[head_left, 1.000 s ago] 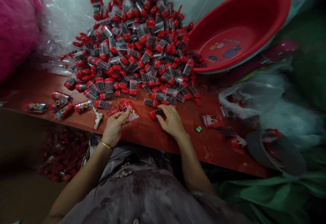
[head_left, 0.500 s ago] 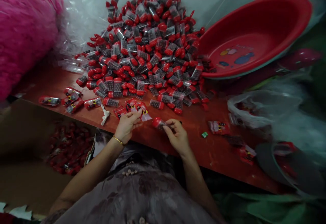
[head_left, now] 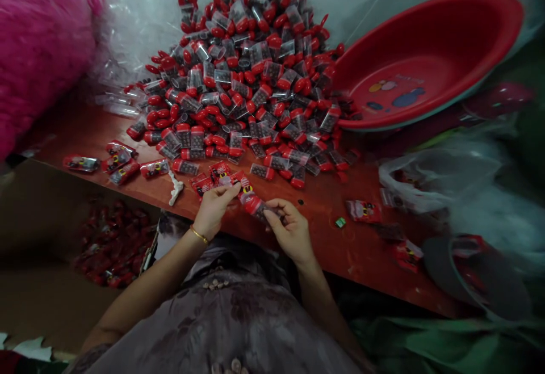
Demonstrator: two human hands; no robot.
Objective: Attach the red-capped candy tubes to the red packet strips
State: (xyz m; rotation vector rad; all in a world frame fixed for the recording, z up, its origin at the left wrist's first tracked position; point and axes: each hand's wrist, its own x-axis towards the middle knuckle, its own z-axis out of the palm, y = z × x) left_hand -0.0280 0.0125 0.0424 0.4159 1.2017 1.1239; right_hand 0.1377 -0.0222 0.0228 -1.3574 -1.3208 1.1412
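My left hand [head_left: 216, 208] pinches a small red printed wrapper [head_left: 243, 184] between thumb and fingers over the table's front edge. In my right hand [head_left: 290, 229] is a small clear bottle with a red cap [head_left: 254, 205], its red end against or partly inside the wrapper; I cannot tell which. My right fingers hide the bottle's other end. More red printed wrappers [head_left: 220, 173] lie just behind my left hand. Beyond them rises a big heap of red-capped clear bottles [head_left: 238, 90] with dark contents.
Several wrapped bottles [head_left: 121, 161] and a white twisted piece [head_left: 175, 188] lie on the left. A red basin [head_left: 430, 50] leans at the back right. Clear plastic bags [head_left: 443, 175] and a grey container [head_left: 489, 272] stand right. Below left is a box of red packs [head_left: 113, 240].
My right hand has moved slightly left with the bottle, bringing its red end from apart to meeting the wrapper in my left hand.
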